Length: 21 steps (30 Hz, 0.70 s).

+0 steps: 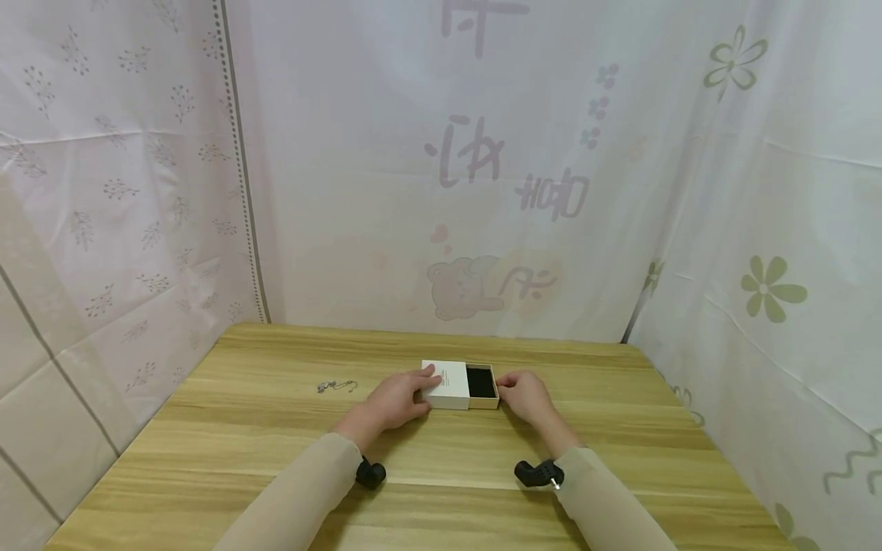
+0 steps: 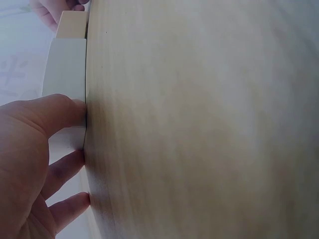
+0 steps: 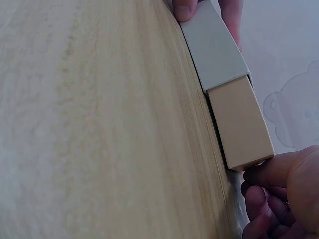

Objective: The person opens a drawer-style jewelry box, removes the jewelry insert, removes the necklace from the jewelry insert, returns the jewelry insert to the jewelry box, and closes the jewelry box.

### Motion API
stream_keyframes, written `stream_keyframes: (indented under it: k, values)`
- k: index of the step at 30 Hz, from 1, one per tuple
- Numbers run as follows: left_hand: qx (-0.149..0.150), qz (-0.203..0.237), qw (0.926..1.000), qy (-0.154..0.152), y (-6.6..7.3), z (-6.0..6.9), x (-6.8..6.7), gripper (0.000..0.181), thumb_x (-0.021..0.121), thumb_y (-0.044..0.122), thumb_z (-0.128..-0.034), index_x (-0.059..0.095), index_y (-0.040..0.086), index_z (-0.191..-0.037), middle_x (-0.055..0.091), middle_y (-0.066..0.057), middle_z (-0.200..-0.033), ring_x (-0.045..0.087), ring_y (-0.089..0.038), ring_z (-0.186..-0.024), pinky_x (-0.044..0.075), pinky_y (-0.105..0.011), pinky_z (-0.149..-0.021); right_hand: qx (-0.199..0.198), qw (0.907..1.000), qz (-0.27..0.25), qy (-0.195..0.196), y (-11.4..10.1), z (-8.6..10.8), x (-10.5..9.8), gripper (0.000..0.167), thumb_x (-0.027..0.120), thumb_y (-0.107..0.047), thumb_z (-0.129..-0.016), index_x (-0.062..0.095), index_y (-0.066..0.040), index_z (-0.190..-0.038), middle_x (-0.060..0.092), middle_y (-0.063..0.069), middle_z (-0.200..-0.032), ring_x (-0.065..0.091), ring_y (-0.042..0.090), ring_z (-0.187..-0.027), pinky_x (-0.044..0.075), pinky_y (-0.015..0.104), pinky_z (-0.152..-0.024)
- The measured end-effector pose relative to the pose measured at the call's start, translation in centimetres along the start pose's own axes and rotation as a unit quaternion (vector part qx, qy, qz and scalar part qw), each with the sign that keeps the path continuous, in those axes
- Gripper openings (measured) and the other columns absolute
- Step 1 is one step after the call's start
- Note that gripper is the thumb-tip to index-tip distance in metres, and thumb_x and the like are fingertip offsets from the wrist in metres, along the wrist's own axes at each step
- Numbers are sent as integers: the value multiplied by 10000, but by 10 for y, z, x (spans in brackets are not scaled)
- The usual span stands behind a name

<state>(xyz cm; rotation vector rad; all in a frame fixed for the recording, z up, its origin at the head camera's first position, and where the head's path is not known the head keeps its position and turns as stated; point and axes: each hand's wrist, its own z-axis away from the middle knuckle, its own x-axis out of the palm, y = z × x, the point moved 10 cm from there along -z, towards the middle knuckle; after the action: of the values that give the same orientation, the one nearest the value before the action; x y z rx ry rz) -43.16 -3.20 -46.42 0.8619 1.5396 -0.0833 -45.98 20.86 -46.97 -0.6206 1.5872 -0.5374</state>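
A white slide-out gift box (image 1: pixel 451 394) lies on the wooden table, its tan inner drawer (image 1: pixel 485 403) partly out to the right, showing a black lining. My left hand (image 1: pixel 395 399) grips the white sleeve from the left, thumb against its near side in the left wrist view and fingers over the top. My right hand (image 1: pixel 525 396) is at the drawer's outer end, thumb and curled fingers pinching there; the exact grip point is hidden. Left of the left hand lies a thin silver chain (image 1: pixel 335 386), apart from the box.
The wooden table (image 1: pixel 441 459) runs up to printed curtains (image 1: pixel 344 191) at the back and sides. A black wrist device (image 1: pixel 370 474) sits on the left wrist, and another (image 1: pixel 540 474) on the right.
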Motion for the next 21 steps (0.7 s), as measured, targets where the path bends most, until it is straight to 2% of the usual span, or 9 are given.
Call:
stream_keyframes:
  k: [21]
  values:
    - [-10, -14, 10000, -20, 0, 0, 2, 588, 779, 173, -1037, 594, 146, -1595, 469, -98, -1732, 509, -377, -1560, 460, -529, -1264, -208, 9996, 157, 94, -5, -2, 5, 148, 701, -40, -995, 841, -6, -1025, 830, 159, -1058, 742, 349, -1057, 590, 546, -1000]
